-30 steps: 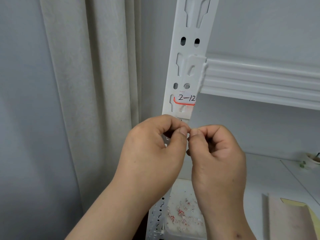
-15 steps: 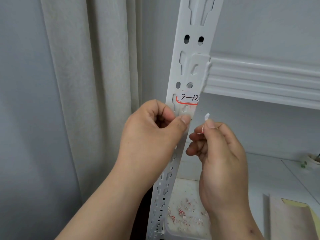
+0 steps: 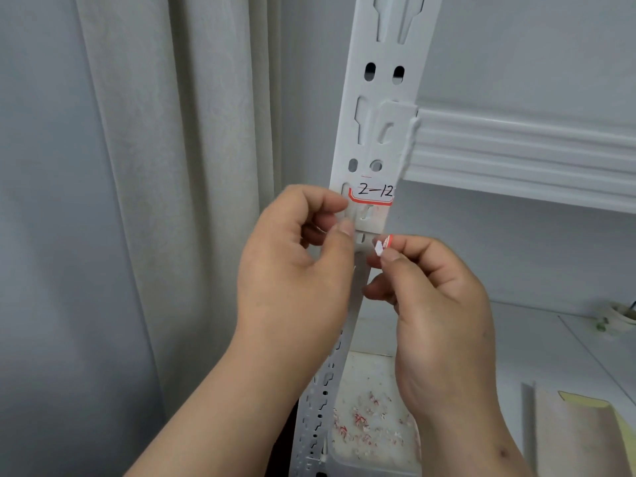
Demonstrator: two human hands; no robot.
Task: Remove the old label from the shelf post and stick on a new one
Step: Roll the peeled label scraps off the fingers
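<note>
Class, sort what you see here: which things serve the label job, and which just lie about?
Job: shelf post, label, torn scrap, left hand, right hand, tray of peelings.
Lying about: curtain, envelope, tape roll.

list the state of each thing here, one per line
label: partly torn, the piece marked 2-12 stuck on the shelf post
torn scrap: off the post, pinched in the right hand
left hand: fingers curled, thumb tip at the post just below the label
tray: on the lower shelf, littered with red and white paper scraps
</note>
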